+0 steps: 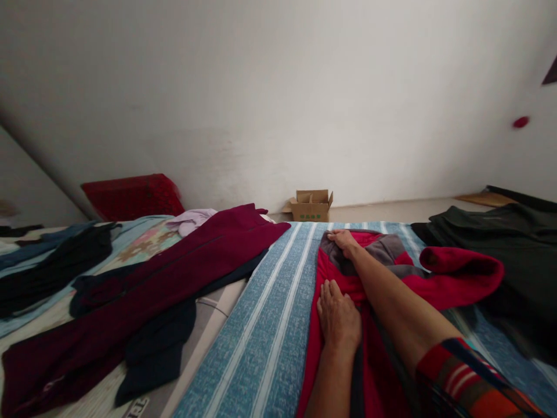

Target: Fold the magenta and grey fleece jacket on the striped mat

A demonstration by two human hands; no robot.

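Observation:
A red and grey jacket [383,278] lies on the blue striped bedding [261,325], its sleeve [465,276] folded over to the right. My left hand [339,319] rests flat on the jacket's left side, fingers stretched out over the red cloth. Farther up, my right hand [343,241] is closed on the grey upper edge of the jacket; its fingertips are partly hidden. My right forearm crosses over the jacket and covers part of its middle.
Maroon trousers [174,267] lie over dark clothes on the left. Black garments [56,261] are beyond them. Dark green clothing [500,249] lies at right. An open cardboard box [310,209] and a red case-like object [133,197] stand by the wall [278,104].

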